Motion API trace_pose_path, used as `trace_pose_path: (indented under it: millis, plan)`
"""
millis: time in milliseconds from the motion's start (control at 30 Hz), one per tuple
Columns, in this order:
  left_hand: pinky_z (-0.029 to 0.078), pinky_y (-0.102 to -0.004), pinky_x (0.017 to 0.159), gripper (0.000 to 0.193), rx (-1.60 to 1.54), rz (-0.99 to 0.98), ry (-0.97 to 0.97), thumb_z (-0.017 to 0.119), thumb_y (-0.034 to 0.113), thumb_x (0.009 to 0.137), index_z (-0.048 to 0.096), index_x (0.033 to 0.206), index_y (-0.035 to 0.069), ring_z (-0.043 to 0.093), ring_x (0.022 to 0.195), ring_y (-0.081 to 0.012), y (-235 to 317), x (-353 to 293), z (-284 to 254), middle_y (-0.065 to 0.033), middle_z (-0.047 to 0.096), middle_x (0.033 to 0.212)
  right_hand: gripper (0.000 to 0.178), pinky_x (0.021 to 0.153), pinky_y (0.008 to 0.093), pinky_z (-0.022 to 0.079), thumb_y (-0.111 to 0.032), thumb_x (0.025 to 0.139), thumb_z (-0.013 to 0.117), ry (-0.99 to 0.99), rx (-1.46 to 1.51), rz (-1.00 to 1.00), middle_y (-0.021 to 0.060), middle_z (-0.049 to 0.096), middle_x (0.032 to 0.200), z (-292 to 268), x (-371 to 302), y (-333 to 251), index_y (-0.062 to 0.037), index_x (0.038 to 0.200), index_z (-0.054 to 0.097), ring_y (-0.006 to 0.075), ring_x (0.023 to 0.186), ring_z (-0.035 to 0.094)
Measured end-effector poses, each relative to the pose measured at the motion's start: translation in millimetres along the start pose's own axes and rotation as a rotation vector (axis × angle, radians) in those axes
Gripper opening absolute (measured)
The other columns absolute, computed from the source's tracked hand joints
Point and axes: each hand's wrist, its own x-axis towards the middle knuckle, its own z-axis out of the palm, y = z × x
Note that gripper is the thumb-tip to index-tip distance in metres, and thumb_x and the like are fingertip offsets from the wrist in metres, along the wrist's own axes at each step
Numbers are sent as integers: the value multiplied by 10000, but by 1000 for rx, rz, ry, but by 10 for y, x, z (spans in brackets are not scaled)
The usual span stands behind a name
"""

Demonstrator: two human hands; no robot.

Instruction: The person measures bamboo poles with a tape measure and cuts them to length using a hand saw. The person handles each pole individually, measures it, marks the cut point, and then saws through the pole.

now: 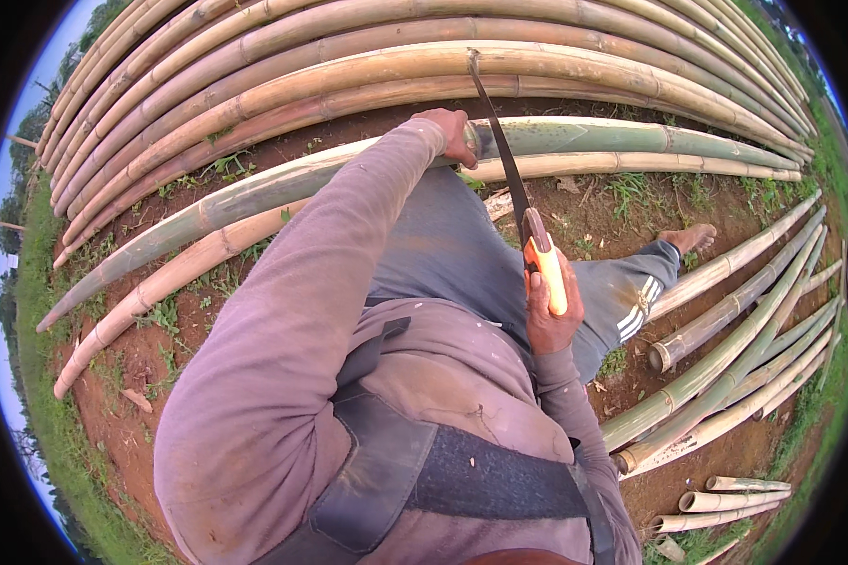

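My right hand (553,318) is wrapped round the orange and cream handle of a hand saw (507,155). The saw's long dark blade slants up and away, lying across a green bamboo pole (622,139), and its tip overlaps a pole of the stack behind. Just left of the blade, my left hand (450,134) grips the green bamboo pole, its fingers partly hidden behind the wrist and pole. A paler bamboo pole (207,250) runs along the near side of the green one. My knee is up against the poles, below my left hand.
A broad stack of long bamboo poles (349,52) fills the far side. More cut bamboo poles (725,381) lie at the right, with several short bamboo pieces (721,502) nearer me. My bare foot (693,237) rests on the brown soil among weeds. Grass (52,414) borders the left.
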Motion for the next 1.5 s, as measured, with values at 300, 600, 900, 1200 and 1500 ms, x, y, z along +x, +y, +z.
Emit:
trace_pose_path:
  millis: [300,600,900,1200,1500]
  plan:
    - [493,-448,1068,998,-9,-29,-5,824,564,635,524,1451,73,622,1262,-362,86,-34,-90,-209,647,1360,350,879,313,550,-99,972,713,48,214,99,143,711,1199,425,754,176,44,1284,645,170,1019,682]
    - [515,-445,1027,952,-39,-30,2,834,562,598,586,1376,74,654,1202,-368,-173,-10,-34,-222,676,1298,396,958,319,542,-102,988,687,-17,262,192,151,676,1294,-323,-250,-375,46,1346,605,186,1133,672]
    - [482,-402,1089,1030,-17,15,-25,858,545,607,538,1451,50,624,1269,-348,-55,164,-32,-219,652,1357,427,770,381,590,-248,939,752,53,45,49,215,737,1049,669,1164,15,-19,1282,642,334,886,752]
    - [519,-404,1009,915,-31,36,28,837,525,604,598,1343,40,674,1157,-352,-46,206,43,-216,699,1253,445,899,347,590,-133,950,739,31,143,112,164,733,1192,-154,-152,-166,8,1348,599,223,1025,748]
    - [492,-393,1075,1008,0,17,24,826,534,619,537,1439,23,633,1248,-356,-108,126,58,-230,658,1338,408,830,325,577,-175,959,723,57,202,143,156,754,1083,227,456,-34,-16,1324,633,176,942,727]
